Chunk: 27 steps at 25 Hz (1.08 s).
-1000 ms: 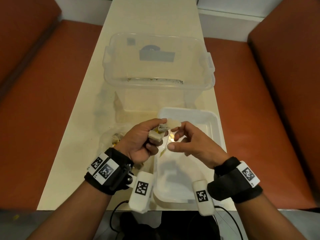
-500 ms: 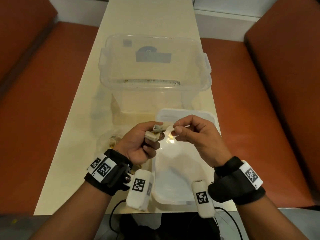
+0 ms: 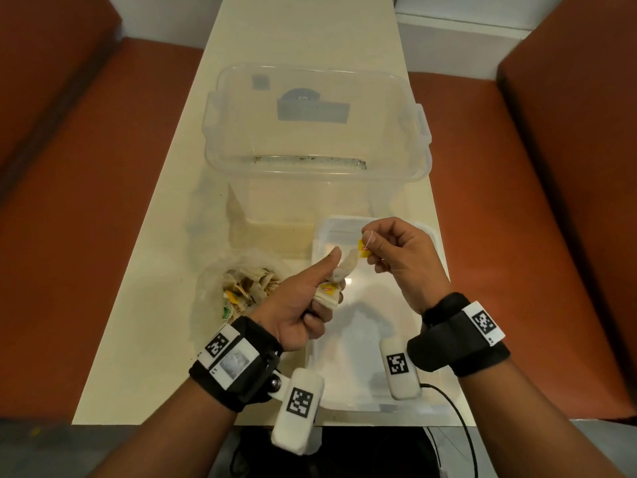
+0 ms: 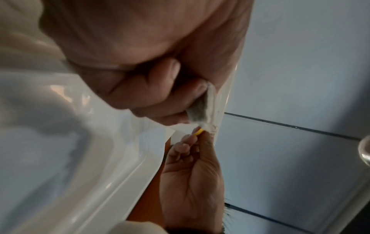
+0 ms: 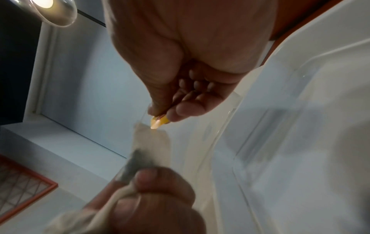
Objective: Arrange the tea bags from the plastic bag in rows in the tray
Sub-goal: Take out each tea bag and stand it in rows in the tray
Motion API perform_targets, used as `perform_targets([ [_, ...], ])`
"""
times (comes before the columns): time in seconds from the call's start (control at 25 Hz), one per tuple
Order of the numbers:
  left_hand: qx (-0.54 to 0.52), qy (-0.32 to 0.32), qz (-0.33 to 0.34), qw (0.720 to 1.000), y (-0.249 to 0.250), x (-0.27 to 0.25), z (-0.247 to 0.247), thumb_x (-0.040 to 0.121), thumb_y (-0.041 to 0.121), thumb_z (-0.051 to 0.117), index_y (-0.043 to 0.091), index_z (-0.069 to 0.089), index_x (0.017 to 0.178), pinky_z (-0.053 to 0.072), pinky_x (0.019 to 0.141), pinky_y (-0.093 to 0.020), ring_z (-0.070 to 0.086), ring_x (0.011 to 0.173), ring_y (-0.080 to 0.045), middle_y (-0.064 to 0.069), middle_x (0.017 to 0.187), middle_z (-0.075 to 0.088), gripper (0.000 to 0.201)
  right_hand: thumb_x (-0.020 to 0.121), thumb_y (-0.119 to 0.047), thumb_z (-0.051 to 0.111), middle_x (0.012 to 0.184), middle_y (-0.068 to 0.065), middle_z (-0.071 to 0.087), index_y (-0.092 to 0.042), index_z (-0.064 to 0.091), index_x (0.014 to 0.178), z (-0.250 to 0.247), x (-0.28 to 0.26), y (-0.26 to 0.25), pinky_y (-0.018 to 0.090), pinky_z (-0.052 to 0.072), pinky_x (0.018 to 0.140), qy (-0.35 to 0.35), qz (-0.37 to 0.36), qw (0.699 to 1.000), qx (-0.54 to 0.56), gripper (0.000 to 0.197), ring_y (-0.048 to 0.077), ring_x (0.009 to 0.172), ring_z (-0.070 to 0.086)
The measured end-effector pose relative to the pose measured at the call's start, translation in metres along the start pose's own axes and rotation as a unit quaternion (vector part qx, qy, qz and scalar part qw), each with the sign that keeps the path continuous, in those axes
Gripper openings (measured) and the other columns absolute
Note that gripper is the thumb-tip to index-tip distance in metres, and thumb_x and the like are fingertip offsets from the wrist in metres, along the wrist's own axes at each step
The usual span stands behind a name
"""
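Observation:
My left hand (image 3: 310,298) grips a small bunch of pale tea bags (image 3: 329,294) above the near left edge of the white tray (image 3: 348,367). One tea bag (image 3: 348,265) sticks up from that bunch beside my left thumb. My right hand (image 3: 370,250) pinches that bag's yellow tag (image 3: 363,250) between thumb and forefinger. The right wrist view shows the tag (image 5: 158,122) and the bag (image 5: 150,147) stretched between both hands. A clear plastic bag (image 3: 241,288) with several more tea bags lies on the table left of the tray.
A large clear plastic bin (image 3: 317,122) stands on the cream table (image 3: 148,305) just behind the tray. Red-brown bench seats (image 3: 69,201) run along both sides of the table. A black cable (image 3: 462,426) hangs off the near edge.
My right hand has risen and moved right, now pinching the yellow tag and drawing one tea bag out of the bunch. My left thumb has lifted and points up.

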<state>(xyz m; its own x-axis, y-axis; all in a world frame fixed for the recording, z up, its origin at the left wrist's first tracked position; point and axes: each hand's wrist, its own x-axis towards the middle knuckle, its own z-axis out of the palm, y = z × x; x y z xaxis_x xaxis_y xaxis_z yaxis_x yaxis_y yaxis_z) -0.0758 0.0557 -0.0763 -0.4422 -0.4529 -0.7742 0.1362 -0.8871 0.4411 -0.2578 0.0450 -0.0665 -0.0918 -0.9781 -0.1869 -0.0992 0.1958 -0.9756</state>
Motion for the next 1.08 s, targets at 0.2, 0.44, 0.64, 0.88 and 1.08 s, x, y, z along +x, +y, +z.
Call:
perform_targets([
  [0.2, 0.464, 0.166, 0.237, 0.837, -0.014, -0.001, -0.007, 0.087, 0.049, 0.067, 0.02, 0.071, 0.082, 0.049, 0.058, -0.028, 0.064, 0.063, -0.009, 0.007, 0.068, 0.07, 0.029, 0.09, -0.008, 0.07, 0.077, 0.009, 0.073, -0.009, 0.069, 0.098, 0.008, 0.035, 0.02, 0.036, 0.059, 0.069, -0.011, 0.027, 0.992, -0.125, 0.007, 0.016, 0.066, 0.067],
  [0.44, 0.322, 0.139, 0.22, 0.91, -0.021, 0.012, -0.015, 0.091, 0.043, 0.065, 0.018, 0.069, 0.079, 0.049, 0.052, -0.033, 0.058, 0.059, -0.014, -0.003, 0.07, 0.066, 0.028, 0.091, -0.011, 0.07, 0.084, 0.003, 0.074, -0.015, 0.074, 0.1, 0.008, 0.043, 0.017, 0.028, 0.058, 0.072, -0.073, 0.032, 0.982, -0.173, 0.01, 0.011, 0.073, 0.067],
  [0.64, -0.08, -0.043, 0.043, 0.995, 0.006, 0.001, -0.017, 0.083, 0.043, 0.069, 0.021, 0.063, 0.084, 0.012, 0.035, -0.011, 0.028, 0.038, 0.0, 0.01, 0.063, 0.042, 0.023, 0.076, -0.02, 0.075, 0.105, -0.009, 0.073, -0.028, 0.079, 0.079, -0.016, 0.006, 0.0, 0.027, 0.055, 0.076, -0.173, 0.065, 0.983, -0.019, 0.009, 0.014, 0.088, 0.067],
  [0.88, -0.062, -0.104, 0.0, 0.993, 0.011, 0.002, -0.009, 0.078, 0.049, 0.066, 0.02, 0.057, 0.08, 0.009, 0.039, -0.011, 0.029, 0.035, 0.001, 0.009, 0.061, 0.038, 0.031, 0.08, -0.02, 0.071, 0.096, 0.002, 0.076, -0.023, 0.075, 0.085, 0.005, 0.002, -0.001, 0.03, 0.053, 0.074, -0.185, 0.032, 0.981, 0.054, 0.007, 0.016, 0.086, 0.069],
  [1.08, -0.006, 0.007, 0.034, 0.999, 0.005, 0.002, -0.012, 0.073, 0.064, 0.07, 0.02, 0.063, 0.073, 0.016, 0.035, -0.014, 0.031, 0.037, -0.001, 0.006, 0.063, 0.047, 0.045, 0.089, -0.009, 0.07, 0.084, 0.006, 0.073, -0.016, 0.069, 0.106, 0.001, 0.013, 0.003, 0.024, 0.054, 0.068, -0.102, 0.022, 0.995, 0.008, 0.018, 0.012, 0.075, 0.066],
])
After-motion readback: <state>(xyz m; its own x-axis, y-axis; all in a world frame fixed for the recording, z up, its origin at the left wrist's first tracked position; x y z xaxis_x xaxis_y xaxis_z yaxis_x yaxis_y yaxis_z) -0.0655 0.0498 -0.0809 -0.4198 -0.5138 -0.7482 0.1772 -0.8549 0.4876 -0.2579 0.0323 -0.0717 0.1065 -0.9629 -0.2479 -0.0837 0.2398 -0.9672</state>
